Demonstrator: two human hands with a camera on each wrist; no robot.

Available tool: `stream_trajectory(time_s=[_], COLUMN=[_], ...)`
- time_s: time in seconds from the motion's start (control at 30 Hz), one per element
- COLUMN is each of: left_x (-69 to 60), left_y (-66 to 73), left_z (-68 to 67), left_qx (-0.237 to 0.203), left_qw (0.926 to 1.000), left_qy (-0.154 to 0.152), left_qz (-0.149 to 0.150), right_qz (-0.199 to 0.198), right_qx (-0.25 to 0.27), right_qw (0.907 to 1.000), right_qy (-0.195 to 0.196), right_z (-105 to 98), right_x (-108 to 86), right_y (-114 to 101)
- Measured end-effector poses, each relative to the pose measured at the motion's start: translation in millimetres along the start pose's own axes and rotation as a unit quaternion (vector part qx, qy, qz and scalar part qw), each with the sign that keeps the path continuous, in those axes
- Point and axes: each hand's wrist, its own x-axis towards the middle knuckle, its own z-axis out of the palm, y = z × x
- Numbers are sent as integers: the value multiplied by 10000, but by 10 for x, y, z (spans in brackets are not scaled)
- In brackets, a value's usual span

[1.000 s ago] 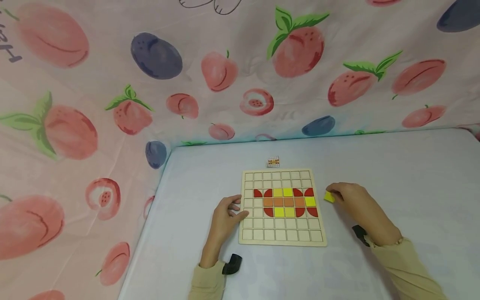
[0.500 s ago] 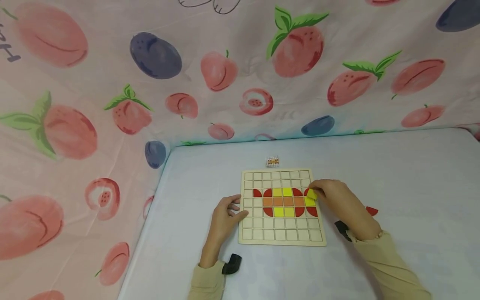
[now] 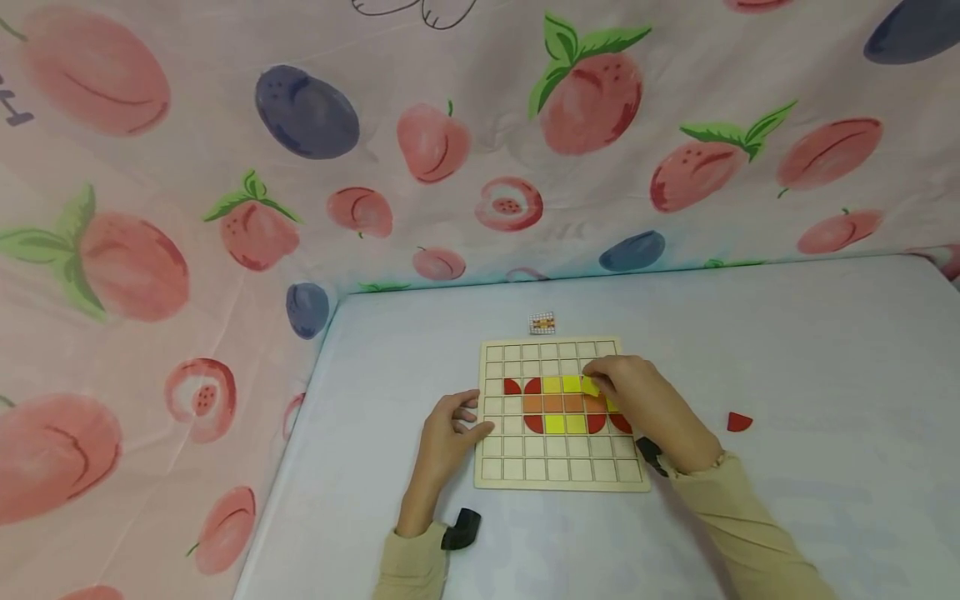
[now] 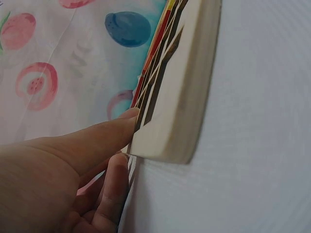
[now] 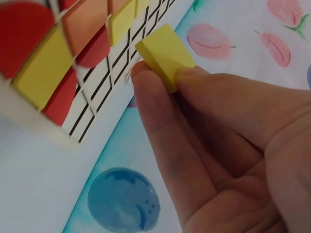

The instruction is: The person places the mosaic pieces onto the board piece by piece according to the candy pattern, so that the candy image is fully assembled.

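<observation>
A square wooden grid board point(image 3: 558, 471) lies flat on the white surface, with red, orange and yellow tiles in its middle rows. My left hand point(image 3: 444, 442) holds the board's left edge. In the left wrist view its thumb point(image 4: 116, 132) lies on the board's rim and the fingers are bent beside the edge. Over the right half of the board, my right hand point(image 3: 648, 404) pinches a yellow square tile point(image 5: 167, 53) between thumb and fingertips, raised off the grid. The right hand covers part of the board's right columns in the head view.
Behind the board lies a small pattern card point(image 3: 542, 323). A loose red quarter-circle tile point(image 3: 738, 422) lies right of the board. A fruit-print cloth point(image 3: 480, 125) hangs at the back and left. Black wrist mounts point(image 3: 461, 529) sit by both cuffs.
My right hand has moved left with the yellow tile, from beside the board to over it. The loose red tile has come into view. My left hand has stayed at the board's edge.
</observation>
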Motion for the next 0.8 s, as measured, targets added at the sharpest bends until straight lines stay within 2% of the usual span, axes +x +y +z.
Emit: stream_trajectory(time_s=[0.23, 0.4, 0.8], left_x=[-8, -9, 10], left_y=[11, -2, 1], left_z=[-4, -3, 0], left_qx=[-3, -16, -12], left_qw=[10000, 10000, 10000], left_qy=[-24, -19, -49], left_qz=[0, 43, -59], right_qz=[-126, -387, -464], right_qx=[275, 446, 750], right_qw=[9993, 9979, 9951], right_qy=[-214, -273, -442], right_z=[58, 101, 297], right_x=[75, 135, 280], right_y=[-79, -137, -242])
